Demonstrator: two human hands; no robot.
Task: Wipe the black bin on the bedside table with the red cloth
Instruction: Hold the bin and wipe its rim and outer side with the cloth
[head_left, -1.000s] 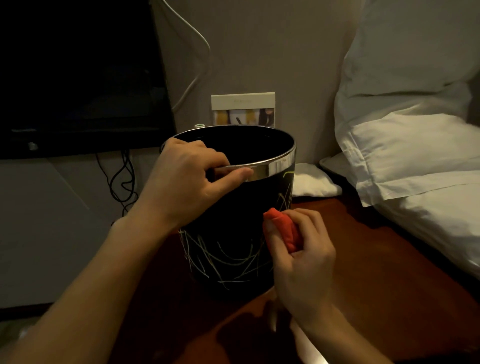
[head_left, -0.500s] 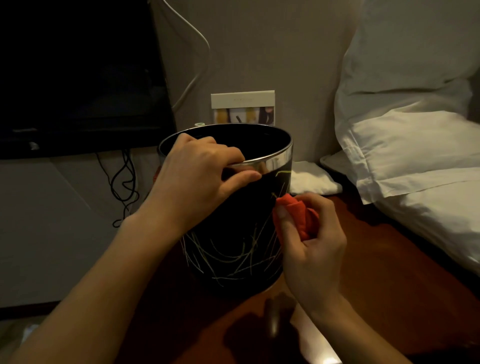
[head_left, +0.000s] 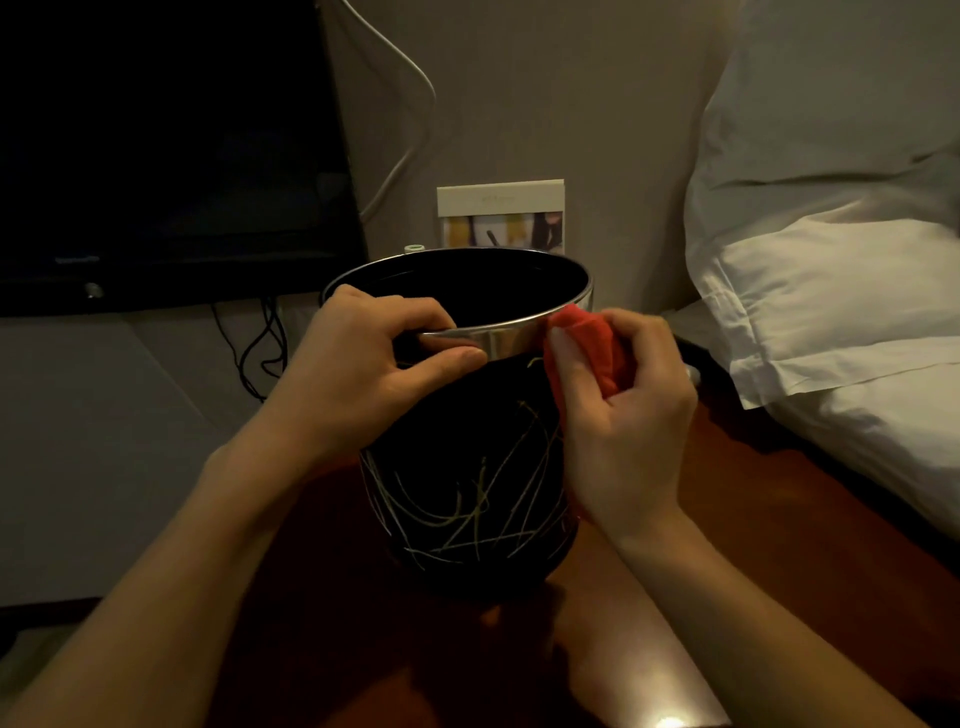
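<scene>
- Black bin (head_left: 467, 467) standing upright on the dark reddish desk (head_left: 727, 545), near its left edge; pale scratch-like lines across the lower wall, shiny metal band around the rim.
- Left hand (head_left: 363, 374) gripping the near rim: fingers (head_left: 400, 306) curled over the top edge into the bin, thumb pressed against the outside just under the metal band.
- Right hand (head_left: 623, 415) clenched around the red cloth (head_left: 592, 353), bunched between thumb and fingers.
- Red cloth pressed against the bin's right side, touching the metal band at the rim and the black wall just below it.
- Both forearms reaching in from the bottom of the view, bare.
- White pillows (head_left: 831, 234) stacked to the right, beside the desk.
- Small card (head_left: 501, 215) with coloured pictures propped against the wall behind the bin.
- Dark screen (head_left: 166, 145) at upper left, black cables (head_left: 254, 353) hanging below it.
- White cable (head_left: 410, 104) looping down the wall above the card.
- Small pale round cap (head_left: 414, 248) just visible behind the bin's far rim; cannot tell what it belongs to.
</scene>
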